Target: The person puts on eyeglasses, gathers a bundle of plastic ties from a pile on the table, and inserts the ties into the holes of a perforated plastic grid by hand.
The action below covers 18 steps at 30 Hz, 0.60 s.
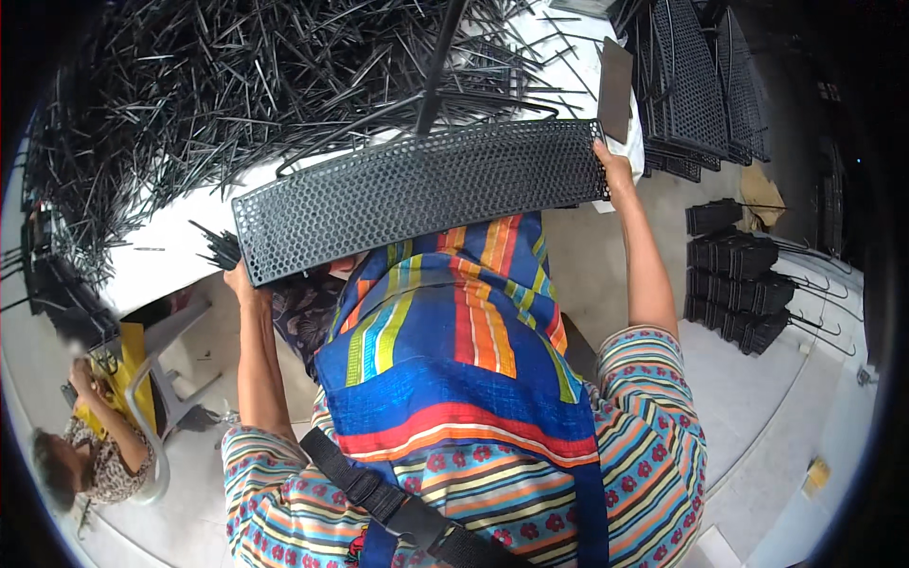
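Observation:
A long black perforated rack [417,194] is stretched between my two hands, above my lap and the near edge of the table. Its left end is gripped by my left hand [243,282], and a small bunch of thin black strips [222,248] sticks out beside that hand. My right hand [615,177] is closed around the right end, with the thumb on the perforated face. Behind the rack, a big heap of thin black strips [275,85] covers much of the white-topped table [166,251]. Part of my left hand's fingers is hidden by the rack.
A dark flat plate [615,90] lies at the table's right edge. Several black mesh racks [686,85] stand beyond it. Black stacked bundles with hooks [739,275] rest at the right. Another person [104,445] sits at the lower left, near a grey chair [170,379].

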Each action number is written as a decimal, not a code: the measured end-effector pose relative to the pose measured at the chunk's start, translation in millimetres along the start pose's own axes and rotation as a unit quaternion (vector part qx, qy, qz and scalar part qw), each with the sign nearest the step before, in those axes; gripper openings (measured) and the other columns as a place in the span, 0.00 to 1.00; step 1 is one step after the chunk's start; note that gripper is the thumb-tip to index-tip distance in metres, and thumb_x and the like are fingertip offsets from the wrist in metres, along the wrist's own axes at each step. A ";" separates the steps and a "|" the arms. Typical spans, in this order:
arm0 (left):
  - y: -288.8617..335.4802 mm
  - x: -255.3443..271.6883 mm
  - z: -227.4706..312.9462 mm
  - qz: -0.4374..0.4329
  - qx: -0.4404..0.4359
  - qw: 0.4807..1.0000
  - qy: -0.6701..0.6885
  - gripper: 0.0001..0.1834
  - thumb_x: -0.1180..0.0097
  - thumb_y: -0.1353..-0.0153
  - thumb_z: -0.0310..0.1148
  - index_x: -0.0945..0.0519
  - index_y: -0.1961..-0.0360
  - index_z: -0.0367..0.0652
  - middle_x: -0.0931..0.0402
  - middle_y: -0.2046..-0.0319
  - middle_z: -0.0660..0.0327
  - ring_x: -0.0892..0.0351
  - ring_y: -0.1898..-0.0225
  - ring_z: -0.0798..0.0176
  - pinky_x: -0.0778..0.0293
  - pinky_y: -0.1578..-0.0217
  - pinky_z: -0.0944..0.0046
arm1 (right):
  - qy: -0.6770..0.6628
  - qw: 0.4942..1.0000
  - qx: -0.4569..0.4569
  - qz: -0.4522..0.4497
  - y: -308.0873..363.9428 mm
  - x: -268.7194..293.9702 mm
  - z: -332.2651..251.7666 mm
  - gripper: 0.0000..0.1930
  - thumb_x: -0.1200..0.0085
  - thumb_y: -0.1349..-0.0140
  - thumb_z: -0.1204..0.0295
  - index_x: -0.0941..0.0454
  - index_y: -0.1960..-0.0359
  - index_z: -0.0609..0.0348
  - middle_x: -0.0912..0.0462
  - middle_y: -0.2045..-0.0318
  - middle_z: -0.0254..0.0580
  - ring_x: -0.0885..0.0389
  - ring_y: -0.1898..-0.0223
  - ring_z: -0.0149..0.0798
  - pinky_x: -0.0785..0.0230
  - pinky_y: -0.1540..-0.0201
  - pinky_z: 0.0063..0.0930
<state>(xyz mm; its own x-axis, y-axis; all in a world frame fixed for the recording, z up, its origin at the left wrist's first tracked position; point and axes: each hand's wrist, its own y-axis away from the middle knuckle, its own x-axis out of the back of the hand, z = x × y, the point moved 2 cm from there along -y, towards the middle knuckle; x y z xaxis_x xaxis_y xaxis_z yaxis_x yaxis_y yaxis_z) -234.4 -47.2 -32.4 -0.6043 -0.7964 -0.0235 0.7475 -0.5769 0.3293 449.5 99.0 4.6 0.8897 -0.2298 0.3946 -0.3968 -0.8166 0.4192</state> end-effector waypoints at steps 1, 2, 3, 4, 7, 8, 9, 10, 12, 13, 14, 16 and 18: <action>3.5 -6.8 0.0 -0.005 -0.002 1.000 0.014 0.15 0.43 0.44 0.19 0.21 0.54 0.34 0.20 0.65 0.58 0.19 0.71 0.62 0.22 0.70 0.62 | -0.001 1.000 -0.007 -0.020 -8.1 6.8 8.0 0.27 0.40 0.41 0.49 0.17 0.64 0.69 0.16 0.69 0.40 0.22 0.69 0.32 0.31 0.62 0.29; 6.4 -11.4 1.6 -0.007 -0.006 1.000 0.027 0.14 0.43 0.44 0.19 0.20 0.55 0.33 0.20 0.66 0.59 0.19 0.72 0.62 0.22 0.71 0.62 | -0.002 0.999 -0.014 -0.043 -14.8 12.6 12.2 0.28 0.41 0.40 0.48 0.17 0.61 0.67 0.16 0.66 0.39 0.21 0.67 0.33 0.31 0.61 0.29; 14.7 -21.9 8.2 0.003 0.012 1.000 0.009 0.12 0.41 0.45 0.19 0.20 0.57 0.32 0.19 0.67 0.59 0.19 0.73 0.62 0.21 0.71 0.63 | 0.010 0.999 -0.017 -0.032 -22.3 22.0 18.6 0.27 0.42 0.39 0.49 0.17 0.62 0.68 0.15 0.67 0.39 0.21 0.67 0.33 0.31 0.61 0.30; 9.8 -28.8 6.4 0.044 0.018 0.997 -0.059 0.13 0.37 0.47 0.20 0.20 0.58 0.32 0.19 0.67 0.59 0.19 0.73 0.64 0.22 0.71 0.63 | 0.057 0.998 0.029 -0.014 -32.6 37.7 25.1 0.27 0.42 0.39 0.48 0.16 0.62 0.65 0.16 0.67 0.37 0.21 0.66 0.32 0.31 0.60 0.29; 15.6 -22.5 -0.3 0.023 -0.007 0.998 -0.052 0.12 0.33 0.50 0.24 0.18 0.63 0.33 0.20 0.69 0.62 0.23 0.72 0.68 0.26 0.70 0.64 | 0.066 0.995 0.066 0.031 -24.5 33.4 12.1 0.30 0.43 0.41 0.45 0.17 0.55 0.63 0.16 0.65 0.37 0.21 0.64 0.34 0.31 0.57 0.30; 10.9 -27.2 -10.1 0.029 -0.033 0.997 -0.066 0.11 0.32 0.51 0.27 0.17 0.66 0.34 0.20 0.71 0.64 0.24 0.73 0.69 0.28 0.71 0.65 | 0.032 0.999 0.010 -0.010 -29.1 49.1 9.5 0.30 0.43 0.41 0.46 0.17 0.56 0.66 0.16 0.65 0.39 0.19 0.64 0.35 0.29 0.58 0.29; -14.7 -9.0 -28.0 0.038 -0.083 0.990 -0.104 0.08 0.33 0.49 0.27 0.17 0.69 0.36 0.21 0.73 0.66 0.25 0.74 0.70 0.29 0.72 0.67 | -0.009 1.000 0.002 -0.016 -31.6 48.0 1.3 0.30 0.42 0.40 0.47 0.18 0.56 0.69 0.15 0.64 0.42 0.18 0.65 0.35 0.28 0.58 0.28; -9.7 -18.3 -34.5 0.030 -0.084 0.992 -0.089 0.05 0.33 0.50 0.26 0.17 0.71 0.37 0.21 0.75 0.67 0.26 0.75 0.71 0.29 0.73 0.67 | 0.025 1.000 -0.010 -0.016 -34.2 56.9 -1.1 0.30 0.42 0.40 0.48 0.19 0.56 0.70 0.15 0.63 0.43 0.18 0.64 0.36 0.27 0.58 0.28; 42.3 -76.0 -12.6 -0.030 -0.047 0.998 0.021 0.03 0.36 0.49 0.21 0.19 0.74 0.39 0.22 0.75 0.68 0.26 0.77 0.72 0.29 0.74 0.68 | -0.007 1.000 -0.009 0.006 -36.7 97.6 9.1 0.32 0.43 0.38 0.47 0.20 0.55 0.72 0.16 0.60 0.44 0.17 0.63 0.37 0.27 0.57 0.28; 38.1 -67.8 -12.6 -0.027 -0.061 0.998 0.006 0.04 0.38 0.49 0.19 0.19 0.74 0.39 0.22 0.75 0.69 0.26 0.76 0.73 0.30 0.74 0.68 | 0.004 1.000 -0.002 0.005 -40.1 86.5 0.6 0.32 0.43 0.38 0.47 0.20 0.55 0.72 0.16 0.60 0.44 0.17 0.63 0.37 0.27 0.56 0.28; 35.7 -56.8 -13.9 -0.024 -0.084 0.996 -0.014 0.05 0.38 0.50 0.18 0.19 0.73 0.39 0.22 0.74 0.69 0.26 0.75 0.73 0.30 0.73 0.70 | 0.017 1.000 0.004 0.004 -42.0 75.7 -6.1 0.32 0.43 0.38 0.47 0.20 0.54 0.72 0.16 0.59 0.44 0.17 0.62 0.37 0.27 0.56 0.28; 54.0 -67.5 6.9 -0.043 -0.149 0.985 -0.072 0.05 0.37 0.51 0.19 0.19 0.72 0.37 0.22 0.74 0.69 0.26 0.73 0.73 0.29 0.70 0.69 | -0.006 1.000 0.016 0.026 -42.1 80.4 -9.8 0.33 0.42 0.38 0.49 0.22 0.49 0.73 0.16 0.56 0.47 0.18 0.59 0.38 0.29 0.51 0.29; 52.3 -75.2 7.1 -0.062 -0.268 0.955 -0.112 0.06 0.37 0.51 0.20 0.20 0.70 0.36 0.22 0.76 0.67 0.25 0.72 0.74 0.28 0.68 0.69 | -0.026 0.997 0.044 0.052 -37.5 91.5 -7.5 0.33 0.41 0.39 0.49 0.22 0.48 0.71 0.16 0.57 0.47 0.19 0.57 0.38 0.31 0.49 0.29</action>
<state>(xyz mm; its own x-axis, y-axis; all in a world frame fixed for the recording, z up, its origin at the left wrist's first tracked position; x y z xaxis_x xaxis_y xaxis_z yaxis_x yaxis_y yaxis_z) -151.9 -16.1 -6.7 -0.6969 -0.6914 0.1905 0.6634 -0.7224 -0.1949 544.1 112.5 31.1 0.8559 -0.3417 0.3882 -0.4690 -0.8292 0.3041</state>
